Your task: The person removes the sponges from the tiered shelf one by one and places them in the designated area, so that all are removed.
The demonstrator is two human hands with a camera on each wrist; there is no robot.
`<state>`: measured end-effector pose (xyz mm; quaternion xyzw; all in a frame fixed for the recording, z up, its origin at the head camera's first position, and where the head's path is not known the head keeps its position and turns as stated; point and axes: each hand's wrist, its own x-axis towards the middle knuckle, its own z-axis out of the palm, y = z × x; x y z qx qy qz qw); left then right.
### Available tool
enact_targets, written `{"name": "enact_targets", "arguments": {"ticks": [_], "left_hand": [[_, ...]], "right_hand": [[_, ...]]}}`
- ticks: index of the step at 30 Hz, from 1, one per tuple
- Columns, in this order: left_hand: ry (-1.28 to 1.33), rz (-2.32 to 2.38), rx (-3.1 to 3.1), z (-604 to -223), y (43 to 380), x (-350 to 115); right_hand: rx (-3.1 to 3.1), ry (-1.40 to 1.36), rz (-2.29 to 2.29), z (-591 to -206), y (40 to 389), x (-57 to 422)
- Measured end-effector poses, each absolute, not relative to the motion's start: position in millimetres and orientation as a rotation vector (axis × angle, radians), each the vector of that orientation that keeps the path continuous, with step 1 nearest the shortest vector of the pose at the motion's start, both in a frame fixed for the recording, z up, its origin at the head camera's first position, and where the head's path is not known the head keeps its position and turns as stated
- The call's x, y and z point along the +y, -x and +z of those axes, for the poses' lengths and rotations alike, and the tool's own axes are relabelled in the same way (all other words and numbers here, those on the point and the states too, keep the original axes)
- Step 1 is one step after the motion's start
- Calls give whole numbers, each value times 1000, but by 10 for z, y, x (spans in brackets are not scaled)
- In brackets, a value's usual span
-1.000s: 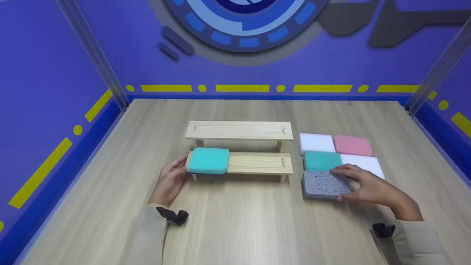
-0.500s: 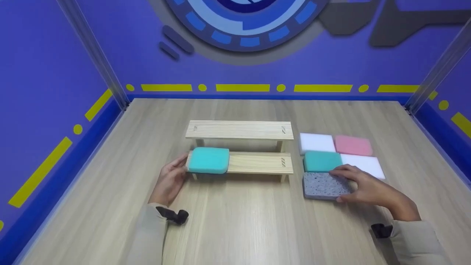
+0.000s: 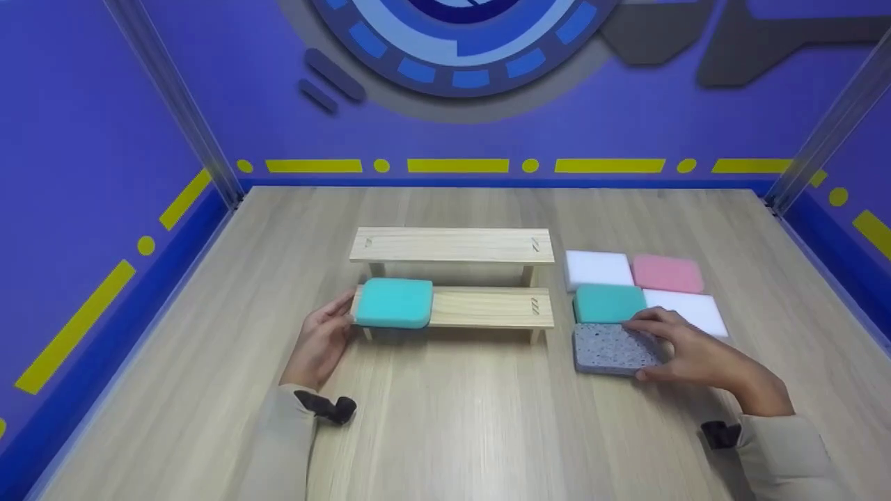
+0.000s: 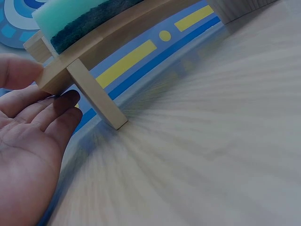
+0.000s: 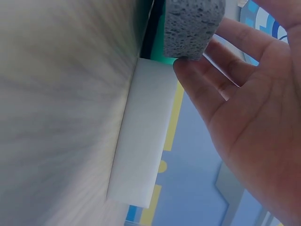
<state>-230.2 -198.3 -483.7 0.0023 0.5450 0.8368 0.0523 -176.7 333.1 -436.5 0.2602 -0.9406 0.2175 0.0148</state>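
My left hand [image 3: 321,341] grips the left end of the lower step of a wooden two-step shelf [image 3: 491,307], thumb at the board's end and fingers underneath, as the left wrist view shows. On that step, right by the fingertips, lies a turquoise sponge [image 3: 395,303] with a dark green scouring layer below [image 4: 94,23]. My right hand [image 3: 696,355] holds a speckled grey sponge [image 3: 612,348] by its right end, between thumb and fingers. In the right wrist view the grey sponge [image 5: 193,28] sits off the table, with teal showing beneath it.
Behind the grey sponge lie a teal sponge [image 3: 610,304], a white sponge [image 3: 686,312], another white sponge [image 3: 598,269] and a pink sponge [image 3: 668,273], packed close together right of the shelf. Blue walls [image 3: 487,139] border the wooden table [image 3: 452,417].
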Motion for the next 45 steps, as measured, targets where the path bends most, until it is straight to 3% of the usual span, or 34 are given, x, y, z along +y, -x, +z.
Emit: {"name": "enact_targets", "arguments": {"ticks": [45], "left_hand": [[-19,2555,1629,-4847,2293,-1976]], "right_hand": [[-2820,-781,777,-4212,1771,3278]]}}
